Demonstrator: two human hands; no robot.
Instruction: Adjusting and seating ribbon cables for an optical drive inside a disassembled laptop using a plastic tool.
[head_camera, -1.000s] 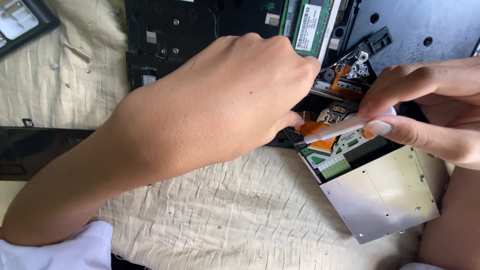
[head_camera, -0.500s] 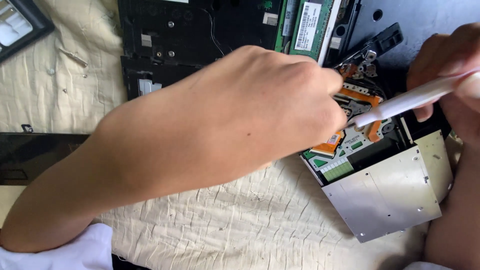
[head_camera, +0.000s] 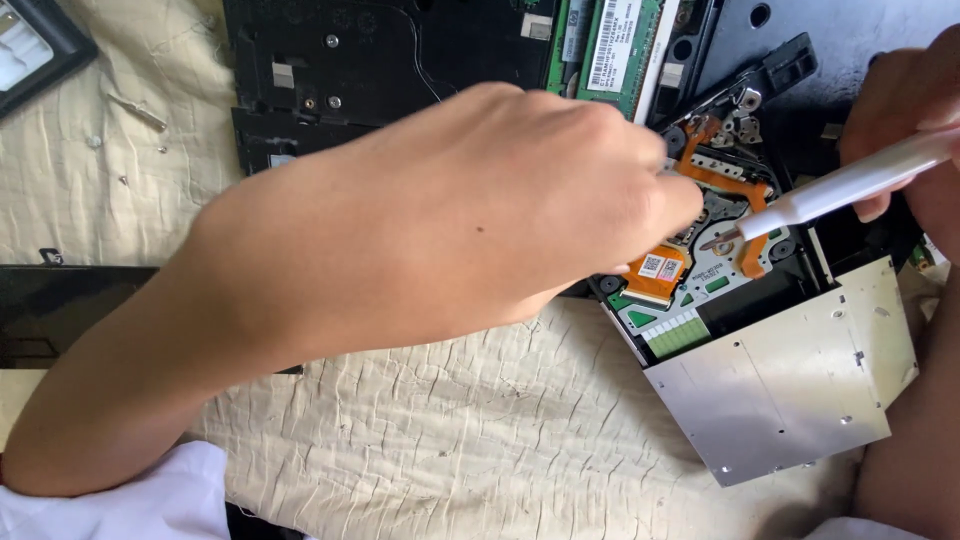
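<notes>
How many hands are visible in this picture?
2. The left hand lies over the opened drive at centre; the right hand, at the upper right edge, holds a white tool.

Bare forearms, white sleeve (head_camera: 110, 500) at the left elbow

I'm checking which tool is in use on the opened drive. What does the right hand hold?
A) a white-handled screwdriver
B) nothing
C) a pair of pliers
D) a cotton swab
A: the right hand grips a white-handled screwdriver, its tip down on the opened drive beside the orange ribbon cable.
</notes>
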